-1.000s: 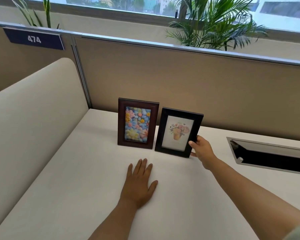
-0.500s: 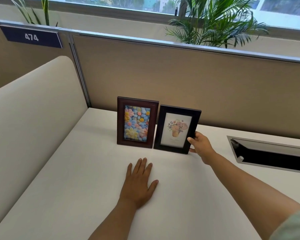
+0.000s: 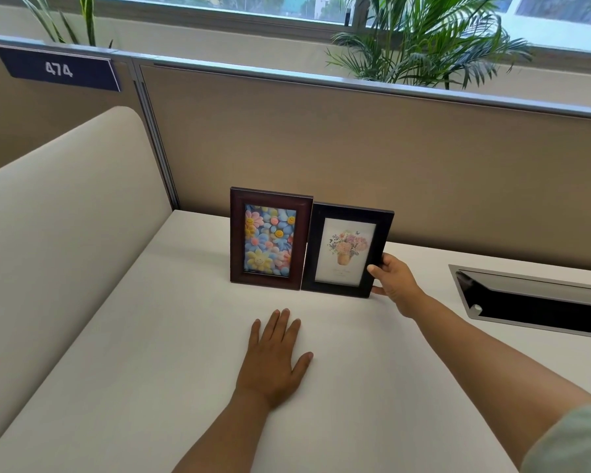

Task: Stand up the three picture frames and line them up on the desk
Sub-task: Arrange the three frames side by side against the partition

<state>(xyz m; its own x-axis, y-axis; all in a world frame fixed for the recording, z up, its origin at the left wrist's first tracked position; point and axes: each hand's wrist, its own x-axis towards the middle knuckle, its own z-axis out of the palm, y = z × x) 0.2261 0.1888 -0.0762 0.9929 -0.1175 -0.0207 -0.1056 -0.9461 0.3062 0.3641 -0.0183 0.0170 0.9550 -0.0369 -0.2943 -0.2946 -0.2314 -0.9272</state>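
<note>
Two picture frames stand upright side by side near the back of the white desk (image 3: 185, 387). The brown frame (image 3: 270, 196) on the left shows colourful smiling flowers. Touching its right edge stands the black frame (image 3: 316, 247), with a picture of a flower pot. My right hand (image 3: 394, 279) grips the black frame's lower right edge, thumb on the front. My left hand (image 3: 273, 358) lies flat on the desk in front of the frames, fingers apart and holding nothing. A third frame is not in view.
A beige partition wall (image 3: 355, 158) runs behind the frames. A cream curved divider (image 3: 58, 216) bounds the desk on the left. A metal-rimmed cable slot (image 3: 533, 302) is sunk into the desk at the right. Plants stand behind the partition.
My right hand has slid the black frame left until it touches the brown frame. My left hand has stayed flat on the desk.
</note>
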